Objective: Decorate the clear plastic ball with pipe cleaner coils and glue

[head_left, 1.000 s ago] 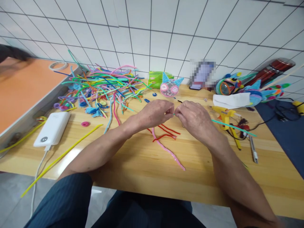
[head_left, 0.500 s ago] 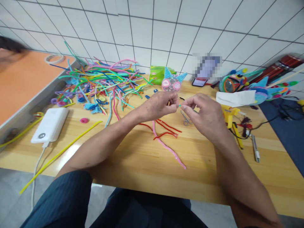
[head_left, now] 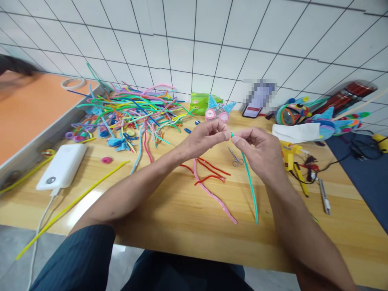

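Observation:
A green pipe cleaner (head_left: 250,186) hangs from my right hand (head_left: 260,151), pinched between thumb and fingers, its long free end reaching down over the tabletop. The other end shows as a small green tip between both hands. My left hand (head_left: 207,137) is closed in a pinch at that tip, its thumb and index finger together. Below the hands lie a pink pipe cleaner (head_left: 214,194) and several short red pipe cleaners (head_left: 212,166). Small scissors (head_left: 235,158) rest just under my right hand. Behind my left hand stands a figure with blue horns (head_left: 216,110), partly covered.
A tangled heap of colourful pipe cleaners (head_left: 130,107) fills the back left. A white power bank (head_left: 62,166) with a cable and a yellow pipe cleaner (head_left: 75,206) lie left. At right are a yellow glue gun (head_left: 287,155), a cutter knife (head_left: 325,197), a phone (head_left: 257,101) and a red flask (head_left: 348,97).
The green pipe cleaner's long end now hangs visibly below my right hand; before, only a bit showed between my fingers. Both hands remain close together. The camera view has tilted slightly.

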A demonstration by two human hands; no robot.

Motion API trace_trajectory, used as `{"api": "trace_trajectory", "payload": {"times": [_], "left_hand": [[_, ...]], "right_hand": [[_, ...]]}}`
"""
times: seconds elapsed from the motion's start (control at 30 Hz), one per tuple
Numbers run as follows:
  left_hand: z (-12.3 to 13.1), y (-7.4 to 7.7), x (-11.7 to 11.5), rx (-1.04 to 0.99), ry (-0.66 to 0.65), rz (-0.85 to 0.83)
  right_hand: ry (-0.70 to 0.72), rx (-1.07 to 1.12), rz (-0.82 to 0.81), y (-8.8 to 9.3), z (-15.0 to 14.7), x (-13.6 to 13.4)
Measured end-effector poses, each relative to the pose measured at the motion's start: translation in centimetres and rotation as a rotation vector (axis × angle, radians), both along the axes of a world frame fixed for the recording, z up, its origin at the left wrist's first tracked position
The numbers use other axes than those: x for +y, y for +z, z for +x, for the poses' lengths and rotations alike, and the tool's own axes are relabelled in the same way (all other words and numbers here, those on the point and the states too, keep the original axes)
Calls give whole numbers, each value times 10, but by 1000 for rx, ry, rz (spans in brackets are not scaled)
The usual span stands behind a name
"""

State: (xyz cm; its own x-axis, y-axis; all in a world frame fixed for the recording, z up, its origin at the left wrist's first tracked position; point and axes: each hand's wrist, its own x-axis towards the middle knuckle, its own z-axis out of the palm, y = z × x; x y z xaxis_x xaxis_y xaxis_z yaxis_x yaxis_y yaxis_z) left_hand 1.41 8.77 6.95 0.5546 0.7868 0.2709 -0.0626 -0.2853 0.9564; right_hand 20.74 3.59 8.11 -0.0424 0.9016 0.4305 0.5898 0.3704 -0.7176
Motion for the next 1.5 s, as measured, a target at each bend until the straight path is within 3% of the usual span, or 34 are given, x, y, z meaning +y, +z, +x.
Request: {"api": "trace_trajectory", "payload": {"times": [0.2, 0.37, 0.5, 0.63, 0.7, 0.77, 0.87, 1.03, 1.13, 1.27, 1.5], "left_hand": [[-16, 10, 5, 401, 109, 477], [-15, 5, 6, 363, 101, 569], [-4, -4, 4, 67, 115, 387], [14, -13, -8, -238, 90, -48], [19, -15, -11, -316, 90, -235], [17, -13, -9, -301, 58, -280], [4, -5, 0, -126, 6, -100], [-11, 6, 7, 204, 45, 345], [-12, 7, 6, 265, 67, 434], [-7, 4, 3, 121, 117, 249], [21, -12, -19, -401, 48, -501]], "right_hand": [[47, -389, 121, 7, 4, -3], [26, -336, 124, 6, 1, -4], [-27, -100, 92, 4, -4, -5], [-41, 158, -31, -5, -11, -3], [-7, 286, -94, -8, -11, 2], [45, 357, -149, -9, -7, 7], [97, 268, -211, -3, 3, 10], [114, -48, -178, 9, 7, 4], [104, -86, -151, 10, 5, 1], [121, 75, -206, 6, 3, 3], [144, 515, -289, -10, -5, 12]]}}
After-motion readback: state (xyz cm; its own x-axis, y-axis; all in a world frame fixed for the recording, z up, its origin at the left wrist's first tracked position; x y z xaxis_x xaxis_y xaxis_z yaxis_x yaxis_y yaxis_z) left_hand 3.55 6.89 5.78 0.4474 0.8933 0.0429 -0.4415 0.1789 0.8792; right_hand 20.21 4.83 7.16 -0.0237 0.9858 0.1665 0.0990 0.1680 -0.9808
